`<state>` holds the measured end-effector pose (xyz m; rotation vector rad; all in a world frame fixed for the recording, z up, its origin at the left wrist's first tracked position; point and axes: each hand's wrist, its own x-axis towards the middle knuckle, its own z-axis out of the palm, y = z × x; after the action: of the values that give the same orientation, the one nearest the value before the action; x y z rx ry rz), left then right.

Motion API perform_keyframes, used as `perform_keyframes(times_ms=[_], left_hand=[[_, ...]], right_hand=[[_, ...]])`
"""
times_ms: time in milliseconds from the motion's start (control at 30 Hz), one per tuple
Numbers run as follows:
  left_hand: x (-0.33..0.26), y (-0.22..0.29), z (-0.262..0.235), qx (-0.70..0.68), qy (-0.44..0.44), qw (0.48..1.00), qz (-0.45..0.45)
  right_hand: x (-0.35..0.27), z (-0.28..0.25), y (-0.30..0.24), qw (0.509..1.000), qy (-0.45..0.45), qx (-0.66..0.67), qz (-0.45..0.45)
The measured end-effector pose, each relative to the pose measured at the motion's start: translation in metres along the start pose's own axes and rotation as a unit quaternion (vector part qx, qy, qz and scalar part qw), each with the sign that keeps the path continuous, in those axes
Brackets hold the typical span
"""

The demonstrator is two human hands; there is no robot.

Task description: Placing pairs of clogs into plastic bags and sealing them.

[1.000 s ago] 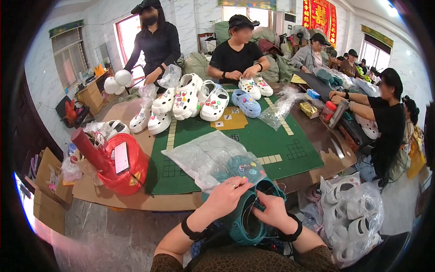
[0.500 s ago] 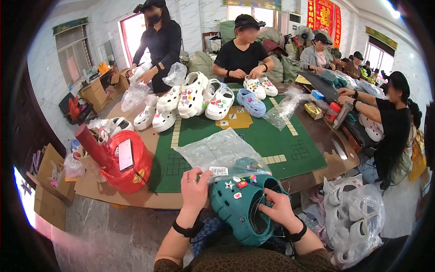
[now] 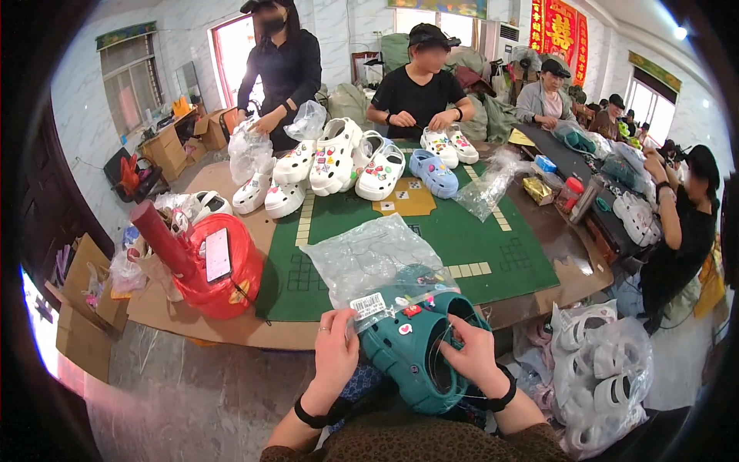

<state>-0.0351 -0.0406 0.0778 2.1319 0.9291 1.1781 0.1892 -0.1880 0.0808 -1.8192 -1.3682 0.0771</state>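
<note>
Over the near edge of the table I hold a pair of teal clogs (image 3: 394,356) with small coloured charms on their uppers. My right hand (image 3: 473,353) is closed around the inner sides of the clogs, where a thin clear loop shows. A clear plastic bag (image 3: 358,258) with a white barcode label covers the toes and trails onto the green mat (image 3: 512,285). With closed fingers, my left hand (image 3: 337,350) grips the bag's open edge beside the label. The clogs' heels stick out of the bag toward me.
White charm-covered clogs (image 3: 336,162) and a blue pair (image 3: 433,174) stand on the far side. At left is a red bundle (image 3: 223,285) with a phone (image 3: 219,254) on it. Bagged white clogs (image 3: 600,362) lie low at right. Several co-workers surround the table.
The bag's edge has come slightly farther over the clogs' toes. My left hand has shifted a little right and nearer me. The co-worker at right has raised their arms.
</note>
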Motion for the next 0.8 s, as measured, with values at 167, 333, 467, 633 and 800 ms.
perform_keyframes(times_ms=[167, 333, 467, 633, 800], left_hand=[[-0.008, 0.003, 0.0, 0.041, -0.009, 0.999, 0.018], [-0.007, 0.019, 0.001, 0.019, -0.009, 0.999, 0.025], [-0.023, 0.02, 0.017, 0.0, -0.004, 0.999, 0.044], [0.0, 0.002, 0.011, -0.036, 0.005, 0.999, -0.005], [-0.003, -0.05, 0.012, -0.117, 0.005, 0.986, -0.121]], right_hand=[[0.006, 0.012, -0.006, 1.0, 0.014, -0.014, 0.021], [0.01, 0.021, -0.006, 0.998, 0.059, -0.012, 0.027], [0.022, 0.036, -0.011, 0.995, 0.095, -0.005, 0.02], [0.034, 0.053, -0.014, 0.999, 0.024, -0.032, 0.016], [0.033, 0.057, -0.024, 0.995, -0.048, -0.04, -0.073]])
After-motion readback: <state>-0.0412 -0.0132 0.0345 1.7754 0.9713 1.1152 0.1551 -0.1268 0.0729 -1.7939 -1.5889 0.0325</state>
